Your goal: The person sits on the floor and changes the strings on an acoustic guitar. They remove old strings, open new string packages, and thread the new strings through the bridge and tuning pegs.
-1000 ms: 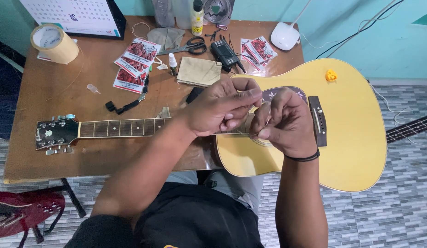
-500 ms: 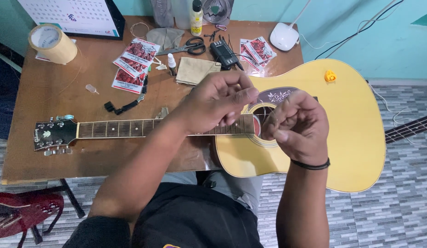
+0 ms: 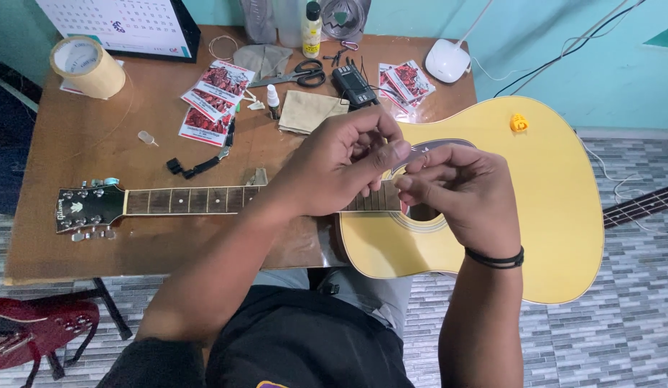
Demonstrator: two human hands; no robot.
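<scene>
Both hands are raised together over the soundhole of a yellow acoustic guitar (image 3: 564, 208) in the single head view. The left hand (image 3: 341, 169) is curled, its thumb and forefinger pinched close, and the right hand (image 3: 460, 194), a black band at its wrist, is pinched toward it, fingertips almost touching. Something very thin seems to be gripped between them, perhaps a string, but what it is cannot be told.

As a judgement, a fine thing like this is best kept taut between the two pinches and low over the guitar, so that it is neither kinked nor dropped.

The guitar is laid flat, its body partly off the right edge of a brown wooden table (image 3: 39, 237) and over the person's lap, its neck stretched leftward to a dark headstock (image 3: 86, 208) with chrome tuners. A glossy pale yellow top, a dark pickguard and a small orange piece near the upper bout are seen.

Farther back on the table, red string packets (image 3: 208, 108), scissors (image 3: 302, 72), a folded cloth (image 3: 309, 111) and a tape roll (image 3: 86, 65) are spread.
</scene>
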